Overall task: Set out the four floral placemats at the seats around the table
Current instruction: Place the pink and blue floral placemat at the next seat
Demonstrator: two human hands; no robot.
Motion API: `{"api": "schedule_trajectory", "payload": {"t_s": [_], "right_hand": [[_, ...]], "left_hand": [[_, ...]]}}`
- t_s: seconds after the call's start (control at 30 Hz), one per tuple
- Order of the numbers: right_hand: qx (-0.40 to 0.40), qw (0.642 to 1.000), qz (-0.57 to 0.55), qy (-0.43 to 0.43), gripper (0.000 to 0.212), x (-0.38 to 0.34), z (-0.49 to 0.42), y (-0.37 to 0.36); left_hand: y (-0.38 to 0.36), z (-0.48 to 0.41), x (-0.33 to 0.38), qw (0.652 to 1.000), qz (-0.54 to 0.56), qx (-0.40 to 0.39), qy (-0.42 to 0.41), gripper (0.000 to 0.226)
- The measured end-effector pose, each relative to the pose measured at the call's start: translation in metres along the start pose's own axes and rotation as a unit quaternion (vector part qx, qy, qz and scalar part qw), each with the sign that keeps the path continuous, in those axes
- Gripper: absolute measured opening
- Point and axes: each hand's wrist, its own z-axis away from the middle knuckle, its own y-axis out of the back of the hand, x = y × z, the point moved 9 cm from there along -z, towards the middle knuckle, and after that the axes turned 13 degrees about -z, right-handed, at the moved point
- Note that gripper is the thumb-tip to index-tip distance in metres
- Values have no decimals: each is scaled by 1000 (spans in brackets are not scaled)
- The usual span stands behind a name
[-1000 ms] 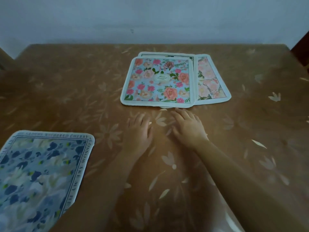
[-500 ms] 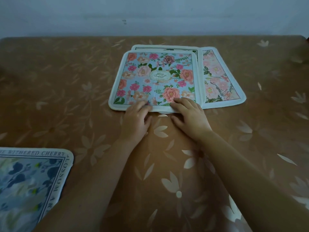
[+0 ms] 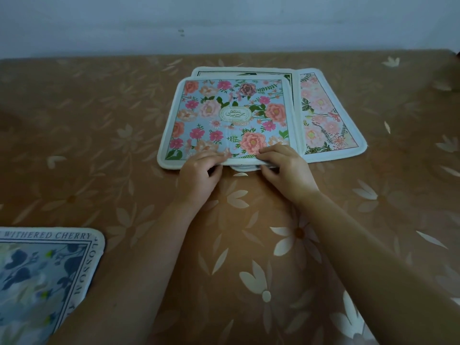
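both hands down at the near edge of the stack on the brown flower-patterned worktop; left hand pinching the near hem of the top placemat, fingers laid on the printed face, thumb tucked under the lifted edge; right hand gripping the same hem just to the right, fingers curled over the top, thumb beneath; hem raised slightly off the layer below between the two hands; top placemat pale blue with pink and coral roses and a small oval label at its middle, stretching away from the fingertips; just beyond its far edge, a strip of the green-bordered placemat peeking out from underneath; to the right of the right fingers, the pink blossom placemat lying partly under the stack, angled outward; well back and to the left of the left wrist, the blue-flowered placemat flat near the worktop's front edge, cut off by the frame, lettering along its border; pale wall beyond the worktop's far edge.
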Motion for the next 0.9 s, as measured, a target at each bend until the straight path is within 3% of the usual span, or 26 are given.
{"api": "schedule_trajectory", "payload": {"t_s": [0.3, 0.8, 0.9], "right_hand": [[-8, 999, -37, -39, 12, -15, 37, 12], [-37, 988, -52, -139, 16, -59, 181, 35], [-40, 988, -36, -141, 16, -76, 216, 40]], "left_hand": [[13, 44, 8, 997, 61, 19, 52, 24], [35, 172, 67, 983, 95, -103, 117, 20], [41, 201, 84, 983, 95, -124, 95, 19]]}}
